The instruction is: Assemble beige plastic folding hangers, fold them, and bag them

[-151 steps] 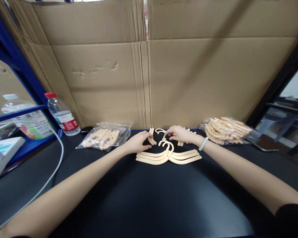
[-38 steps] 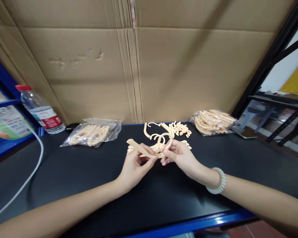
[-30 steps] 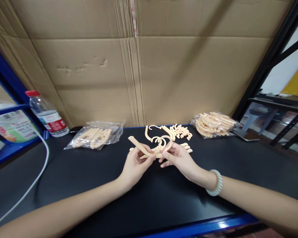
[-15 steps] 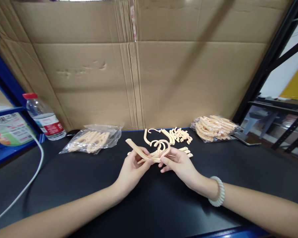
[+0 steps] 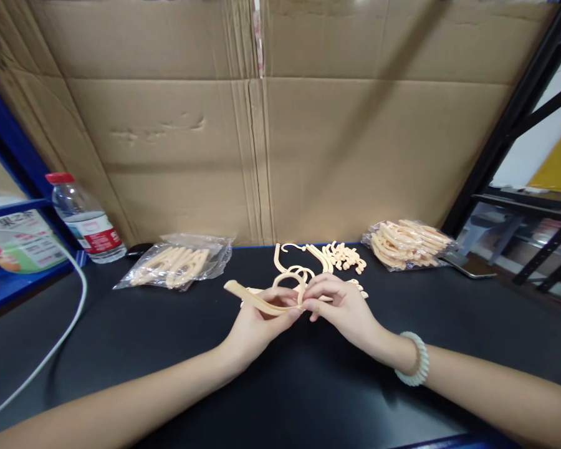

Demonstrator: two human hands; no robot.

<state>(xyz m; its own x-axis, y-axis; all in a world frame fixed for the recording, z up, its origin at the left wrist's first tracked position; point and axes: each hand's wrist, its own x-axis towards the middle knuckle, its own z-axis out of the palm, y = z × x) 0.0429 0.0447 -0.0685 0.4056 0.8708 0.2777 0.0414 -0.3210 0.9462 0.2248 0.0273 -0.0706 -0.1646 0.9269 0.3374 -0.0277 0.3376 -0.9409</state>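
My left hand is closed around a long curved beige piece that looks like a hanger arm, its free end pointing up and left. My right hand pinches the base of a curved beige hanger hook with thumb and fingers. The two pieces meet between my fingertips; whether they are joined I cannot tell. Behind my hands lie more beige hanger parts, among them several small hooked pieces and a few long arms. Part of this pile is hidden by my hands.
A clear bag of beige parts lies left on the black table, a fuller bag right, beside a phone. A bottle and a white cable are at left. A cardboard wall stands behind.
The hook has swung from leaning right to arching up and left over the joint. The arm's free end has moved slightly left and down. Both hands still hold their pieces.
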